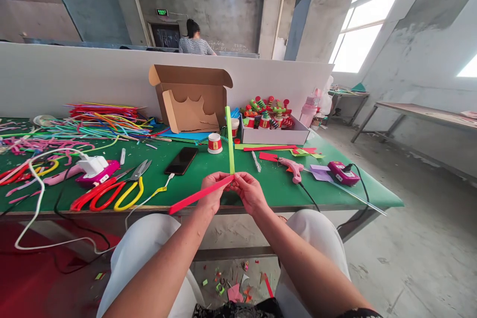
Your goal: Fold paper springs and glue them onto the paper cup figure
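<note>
My left hand [214,191] and my right hand [249,191] meet just over the table's front edge, fingers pinched together. Between them they grip a red paper strip [201,195] and a green paper strip [230,139], which cross at my fingertips. The red strip slants down to the left over my left hand; the green one points away from me. Behind the strips a small red and white paper cup [214,143] stands on the table beside a dark green coil. How the strips join is hidden by my fingers.
Scissors [136,179] and a phone [181,160] lie at left. To the right are a pink glue gun [292,168] and a purple power socket [343,173]. Behind stand an open cardboard box [194,94] and a white box [276,135] of paper figures. A person [196,42] is beyond the partition.
</note>
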Tool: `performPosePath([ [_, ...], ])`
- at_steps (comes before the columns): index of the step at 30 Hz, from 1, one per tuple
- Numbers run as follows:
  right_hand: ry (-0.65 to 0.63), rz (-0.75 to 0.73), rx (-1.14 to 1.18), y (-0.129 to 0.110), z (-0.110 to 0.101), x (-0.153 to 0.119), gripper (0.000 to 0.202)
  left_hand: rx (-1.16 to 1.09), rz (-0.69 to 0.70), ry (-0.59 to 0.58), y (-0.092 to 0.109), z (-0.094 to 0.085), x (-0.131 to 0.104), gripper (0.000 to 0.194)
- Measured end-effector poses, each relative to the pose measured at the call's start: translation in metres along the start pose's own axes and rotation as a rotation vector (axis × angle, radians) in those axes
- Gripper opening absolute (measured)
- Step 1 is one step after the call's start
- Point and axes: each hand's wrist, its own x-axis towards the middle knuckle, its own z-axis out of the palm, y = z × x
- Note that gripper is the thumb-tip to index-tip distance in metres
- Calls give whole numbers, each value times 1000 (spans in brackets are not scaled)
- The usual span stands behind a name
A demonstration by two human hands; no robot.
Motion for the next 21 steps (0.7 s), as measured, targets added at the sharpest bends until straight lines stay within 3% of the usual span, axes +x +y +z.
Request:
performPosePath([
  [21,176,-287,-214,4,3,-3,17,-3,92,-93,-6,7,-8,32],
])
